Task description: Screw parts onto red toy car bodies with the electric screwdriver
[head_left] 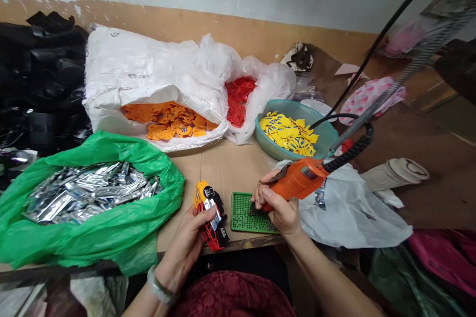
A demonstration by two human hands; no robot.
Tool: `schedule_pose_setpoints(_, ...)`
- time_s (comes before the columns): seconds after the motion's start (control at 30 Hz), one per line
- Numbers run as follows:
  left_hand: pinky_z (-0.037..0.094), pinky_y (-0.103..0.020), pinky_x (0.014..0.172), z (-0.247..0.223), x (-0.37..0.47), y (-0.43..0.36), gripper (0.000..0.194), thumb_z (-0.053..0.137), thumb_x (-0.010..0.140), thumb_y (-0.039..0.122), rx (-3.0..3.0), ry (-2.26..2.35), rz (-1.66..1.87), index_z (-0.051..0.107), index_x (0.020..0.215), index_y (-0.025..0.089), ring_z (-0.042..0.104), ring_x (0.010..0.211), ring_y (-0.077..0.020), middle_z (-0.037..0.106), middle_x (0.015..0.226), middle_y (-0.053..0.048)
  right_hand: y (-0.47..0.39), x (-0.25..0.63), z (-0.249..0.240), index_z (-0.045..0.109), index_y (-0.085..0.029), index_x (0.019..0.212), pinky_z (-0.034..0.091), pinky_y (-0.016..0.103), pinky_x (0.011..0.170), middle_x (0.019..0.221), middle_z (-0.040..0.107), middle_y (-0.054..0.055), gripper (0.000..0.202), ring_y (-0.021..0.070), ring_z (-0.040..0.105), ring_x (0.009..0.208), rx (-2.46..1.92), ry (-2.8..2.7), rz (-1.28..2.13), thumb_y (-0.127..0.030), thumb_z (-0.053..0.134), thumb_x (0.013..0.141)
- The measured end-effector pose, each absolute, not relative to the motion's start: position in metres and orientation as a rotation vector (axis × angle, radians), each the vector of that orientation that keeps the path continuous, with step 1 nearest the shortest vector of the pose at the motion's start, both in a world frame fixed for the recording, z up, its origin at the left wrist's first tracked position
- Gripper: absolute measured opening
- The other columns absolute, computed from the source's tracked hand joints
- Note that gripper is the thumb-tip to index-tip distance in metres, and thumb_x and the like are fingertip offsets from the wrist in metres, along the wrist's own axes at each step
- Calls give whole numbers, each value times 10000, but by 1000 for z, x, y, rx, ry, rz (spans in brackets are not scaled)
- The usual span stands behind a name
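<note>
My left hand (191, 235) is closed around a small toy car body (211, 213) in yellow, black and red, its thumb lying on a silvery piece on the car. An orange electric screwdriver (297, 183) is gripped in my right hand (278, 203), tilted with its tip end low at the left. That tip reaches over a green perforated tray (241, 213) at the table's front edge; whether it touches the tray I cannot tell. Small dark screws seem to lie in the tray, too small to make out clearly. The fingers of my right hand wrap the tool's front end.
At left, a green bag (148, 237) holds silvery parts; black parts (40, 84) pile behind. A white sack (148, 59) contains orange pieces, a clear bag (275, 77) red ones. Yellow pieces fill a teal basin (330, 133). A cable and spring (401, 74) run up from the screwdriver.
</note>
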State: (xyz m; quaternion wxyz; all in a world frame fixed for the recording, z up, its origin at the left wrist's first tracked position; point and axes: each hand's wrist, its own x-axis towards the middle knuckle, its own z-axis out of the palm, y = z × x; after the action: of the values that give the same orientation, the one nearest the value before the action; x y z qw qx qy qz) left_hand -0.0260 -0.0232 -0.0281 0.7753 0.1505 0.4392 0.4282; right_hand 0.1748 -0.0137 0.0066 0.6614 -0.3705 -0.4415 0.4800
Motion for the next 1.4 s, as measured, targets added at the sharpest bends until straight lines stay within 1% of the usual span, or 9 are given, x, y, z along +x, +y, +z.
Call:
schedule_pose_setpoints(0.13, 536, -254, 592, -28, -26, -24, 356, 877, 652, 240, 328, 946, 932, 690, 933, 129, 602, 628, -134, 669, 784, -26, -15, 176, -1, 570, -237, 992, 513, 307, 556, 604, 531, -76, 196, 119, 543, 484, -849, -1011, 1076, -328, 688, 865)
schedule_pose_setpoints(0.27, 530, -247, 577, -27, -27, -24, 351, 880, 654, 242, 323, 934, 926, 691, 927, 128, 600, 613, -131, 649, 744, -10, -15, 177, -4, 563, -240, 993, 515, 308, 556, 604, 527, -82, 200, 117, 543, 479, -868, -1015, 1063, -322, 690, 862)
schedule_pose_setpoints(0.43, 529, -231, 583, -26, -26, -24, 399, 893, 634, 229, 315, 931, 935, 695, 965, 127, 601, 613, -118, 643, 740, 2, -15, 176, -6, 561, -229, 998, 520, 308, 558, 610, 530, -81, 194, 115, 548, 486, -863, -1019, 1059, -308, 683, 868)
schedule_pose_setpoints(0.6, 531, -220, 569, -24, -25, -24, 384, 900, 618, 232, 311, 943, 936, 686, 917, 122, 592, 602, -107, 632, 725, 5, -16, 176, -7, 561, -225, 1000, 518, 306, 545, 610, 533, -78, 205, 119, 555, 485, -864, -1028, 1050, -316, 686, 865)
schedule_pose_setpoints(0.83, 550, -250, 561, -25, -25, -23, 417, 909, 589, 232, 285, 940, 924, 671, 917, 134, 611, 588, -129, 649, 713, -2, -17, 178, -9, 561, -229, 1008, 509, 304, 551, 605, 524, -76, 200, 118, 556, 490, -869, -1050, 1060, -320, 680, 875)
schedule_pose_setpoints(1.03, 568, -270, 568, -23, -26, -23, 415, 918, 565, 213, 265, 952, 912, 645, 872, 147, 638, 604, -152, 674, 722, -16, -16, 177, -8, 568, -229, 1018, 506, 297, 549, 618, 538, -69, 189, 116, 558, 502, -849, -1050, 1068, -312, 675, 885)
schedule_pose_setpoints(1.2, 556, -270, 559, -20, -26, -23, 408, 914, 581, 240, 287, 938, 924, 657, 882, 142, 653, 628, -167, 695, 747, -35, -16, 176, -8, 567, -235, 1014, 510, 304, 557, 615, 538, -69, 186, 121, 552, 503, -848, -1069, 1072, -316, 677, 887)
schedule_pose_setpoints(1.4, 551, -281, 568, -23, -28, -24, 392, 905, 601, 244, 294, 922, 917, 666, 892, 137, 630, 621, -162, 671, 726, -19, -16, 174, 0, 574, -236, 994, 500, 328, 568, 600, 535, -72, 204, 136, 544, 488, -879, -1057, 1057, -339, 692, 864)
